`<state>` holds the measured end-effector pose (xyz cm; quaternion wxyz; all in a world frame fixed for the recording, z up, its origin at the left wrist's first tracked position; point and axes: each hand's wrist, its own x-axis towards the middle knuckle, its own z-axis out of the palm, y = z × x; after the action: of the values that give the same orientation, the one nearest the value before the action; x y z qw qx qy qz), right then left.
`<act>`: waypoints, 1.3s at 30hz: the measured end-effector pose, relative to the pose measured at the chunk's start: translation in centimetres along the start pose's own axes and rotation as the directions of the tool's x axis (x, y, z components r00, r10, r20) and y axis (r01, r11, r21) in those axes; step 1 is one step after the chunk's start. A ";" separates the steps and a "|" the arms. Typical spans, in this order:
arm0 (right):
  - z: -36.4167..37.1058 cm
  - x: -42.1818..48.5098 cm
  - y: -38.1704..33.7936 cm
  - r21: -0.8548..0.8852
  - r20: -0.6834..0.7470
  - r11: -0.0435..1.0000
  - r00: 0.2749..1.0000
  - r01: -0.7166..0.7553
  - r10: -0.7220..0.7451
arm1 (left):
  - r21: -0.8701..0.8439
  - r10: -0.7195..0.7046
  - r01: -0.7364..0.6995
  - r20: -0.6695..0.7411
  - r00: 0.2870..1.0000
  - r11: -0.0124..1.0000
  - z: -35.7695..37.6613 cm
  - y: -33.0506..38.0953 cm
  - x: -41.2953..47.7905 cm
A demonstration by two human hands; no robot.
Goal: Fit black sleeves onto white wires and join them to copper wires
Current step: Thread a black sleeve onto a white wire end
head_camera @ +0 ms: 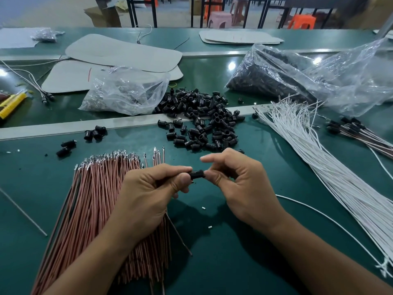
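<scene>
Left hand (pixel 148 188) and right hand (pixel 240 184) pinch one black sleeve (pixel 197 174) from opposite ends, likely to steady it for threading; copper wires (pixel 95 199) lie under the left of the grip, white wires (pixel 319 167) well right, spare sleeves (pixel 202 124) just beyond, all within reach.

No text, label, brand or number can be read in this view; the yellow tool (pixel 11 104) at the left edge of the green bench carries dark marks along its side, but they are too blurred to make out.
</scene>
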<state>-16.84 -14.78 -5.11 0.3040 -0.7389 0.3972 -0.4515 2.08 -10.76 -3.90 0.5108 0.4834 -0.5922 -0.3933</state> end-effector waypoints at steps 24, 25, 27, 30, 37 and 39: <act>-0.5 1.4 -0.2 -0.393 0.176 0.824 0.913 0.407 -0.368 | 0.688 0.140 -0.198 0.140 0.980 0.698 -3.5 1.1 0.3; 0.1 1.3 -0.5 -0.373 0.189 0.822 0.903 0.430 -0.387 | 0.615 0.138 -0.233 0.198 0.970 0.753 -2.1 1.4 -0.1; 0.7 1.2 -0.8 -0.350 0.199 0.821 0.892 0.452 -0.407 | 0.538 0.189 -0.282 0.221 0.957 0.795 -0.6 1.1 -0.3; 0.6 1.2 -1.3 -0.445 0.130 0.804 0.917 0.394 -0.377 | 0.527 0.229 -0.231 0.070 0.971 0.818 -1.2 0.4 0.1; 1.5 -0.9 -2.0 -0.137 0.750 0.780 0.578 0.611 -0.321 | 0.415 0.169 -0.099 -0.136 0.976 0.905 -3.3 -0.2 0.5; 1.5 -0.6 -2.0 -0.126 0.749 0.788 0.579 0.602 -0.322 | 0.397 0.146 -0.079 -0.140 0.979 0.914 -3.4 -0.4 0.6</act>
<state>-15.04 -13.10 -4.40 0.1541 -0.9732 0.1191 -0.1223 5.52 -11.33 -3.58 0.4740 0.5713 -0.6408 -0.1959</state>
